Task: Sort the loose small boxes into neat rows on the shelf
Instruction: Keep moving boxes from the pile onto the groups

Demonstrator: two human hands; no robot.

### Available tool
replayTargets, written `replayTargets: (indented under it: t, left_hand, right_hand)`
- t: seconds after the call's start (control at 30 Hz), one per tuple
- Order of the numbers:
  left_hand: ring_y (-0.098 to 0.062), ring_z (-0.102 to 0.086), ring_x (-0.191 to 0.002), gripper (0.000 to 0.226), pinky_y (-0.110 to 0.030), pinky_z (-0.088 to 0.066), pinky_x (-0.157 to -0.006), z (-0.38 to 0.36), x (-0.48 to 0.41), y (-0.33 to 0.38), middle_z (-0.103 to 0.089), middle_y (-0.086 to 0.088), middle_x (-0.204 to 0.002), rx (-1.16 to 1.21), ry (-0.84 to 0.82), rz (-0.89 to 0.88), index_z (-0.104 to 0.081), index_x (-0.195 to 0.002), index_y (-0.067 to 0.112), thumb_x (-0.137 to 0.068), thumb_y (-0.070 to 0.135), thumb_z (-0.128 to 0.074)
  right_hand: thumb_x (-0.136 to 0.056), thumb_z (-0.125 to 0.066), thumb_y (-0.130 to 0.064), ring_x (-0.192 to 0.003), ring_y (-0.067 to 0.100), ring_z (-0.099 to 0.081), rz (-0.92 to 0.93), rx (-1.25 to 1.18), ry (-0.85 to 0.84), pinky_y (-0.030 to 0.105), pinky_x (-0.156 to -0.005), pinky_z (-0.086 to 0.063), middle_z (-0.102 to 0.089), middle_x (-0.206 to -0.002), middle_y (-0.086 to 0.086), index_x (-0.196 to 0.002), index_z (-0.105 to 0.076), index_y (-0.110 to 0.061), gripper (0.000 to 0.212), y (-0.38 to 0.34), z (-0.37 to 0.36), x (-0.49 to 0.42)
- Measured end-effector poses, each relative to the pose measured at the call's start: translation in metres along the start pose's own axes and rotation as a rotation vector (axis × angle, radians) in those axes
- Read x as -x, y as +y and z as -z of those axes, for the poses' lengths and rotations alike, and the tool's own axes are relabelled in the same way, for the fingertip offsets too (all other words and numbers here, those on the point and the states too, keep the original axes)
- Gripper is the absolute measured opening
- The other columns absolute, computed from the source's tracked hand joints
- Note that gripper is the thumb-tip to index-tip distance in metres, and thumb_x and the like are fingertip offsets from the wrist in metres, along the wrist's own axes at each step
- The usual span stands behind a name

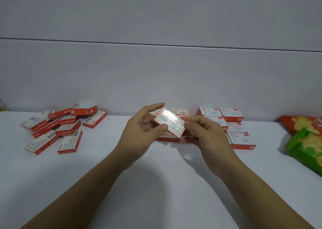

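At the centre of the frame both hands hold one small box (169, 124), red-edged with a glossy white face, lifted above the white shelf (156, 167) and tilted so its long side slopes down toward the right. The left hand (142, 129) pinches the box's left end, thumb on the near edge and the other fingers curled behind, with the forefinger stretched over the top. The right hand (203, 133) grips the right end, thumb on the face and fingers curled beneath. Just behind the hands, partly hidden by them, flat boxes (179, 113) lie side by side against the back wall. At middle left a loose heap of boxes (57, 126) lies at mixed angles. At middle right squarer white-topped boxes (233, 124) stand in tidy rows. Two snack bags (306, 138), one orange and one green, lie at the right edge.
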State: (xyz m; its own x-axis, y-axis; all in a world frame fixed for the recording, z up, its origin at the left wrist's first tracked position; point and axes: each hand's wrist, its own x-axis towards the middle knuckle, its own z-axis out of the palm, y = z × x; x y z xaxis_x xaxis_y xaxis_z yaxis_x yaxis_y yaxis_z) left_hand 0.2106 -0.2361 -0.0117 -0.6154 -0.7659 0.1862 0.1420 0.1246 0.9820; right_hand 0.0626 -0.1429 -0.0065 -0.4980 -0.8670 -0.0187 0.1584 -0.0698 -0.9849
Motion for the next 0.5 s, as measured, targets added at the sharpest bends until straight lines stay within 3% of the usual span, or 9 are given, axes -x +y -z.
replayTargets:
  t: [0.23,0.4,0.5]
  left_hand:
    - [-0.024,-0.073,-0.085,0.02,-0.035,-0.059,-0.073,0.0,-0.003,0.0,-0.073,-0.008,-0.098,0.066,0.117,0.079,-0.056,-0.105,0.011,-0.088,0.003,-0.063]
    - [-0.025,-0.072,-0.087,0.023,-0.034,-0.059,-0.074,0.001,-0.004,-0.002,-0.072,-0.008,-0.098,0.007,0.064,0.055,-0.066,-0.108,0.019,-0.091,0.005,-0.059]
    - [-0.019,-0.071,-0.091,0.027,-0.028,-0.058,-0.077,0.001,-0.002,-0.002,-0.074,-0.001,-0.102,-0.001,0.013,0.035,-0.068,-0.112,0.018,-0.092,0.004,-0.057]
  right_hand:
    - [-0.089,-0.059,0.001,-0.079,0.023,-0.071,-0.012,0.092,-0.122,0.029,-0.069,-0.056,-0.075,-0.09,0.011,-0.111,-0.062,-0.008,0.024,0.001,-0.003,0.003]
    - [-0.084,-0.063,0.006,-0.074,0.022,-0.07,-0.012,0.236,-0.222,0.03,-0.07,-0.054,-0.073,-0.077,0.006,-0.105,-0.064,-0.011,0.027,0.006,-0.007,0.007]
    - [-0.087,-0.065,-0.006,-0.078,0.019,-0.071,0.003,0.331,-0.235,0.031,-0.073,-0.055,-0.075,-0.085,0.004,-0.105,-0.068,-0.013,0.02,0.007,-0.011,0.01]
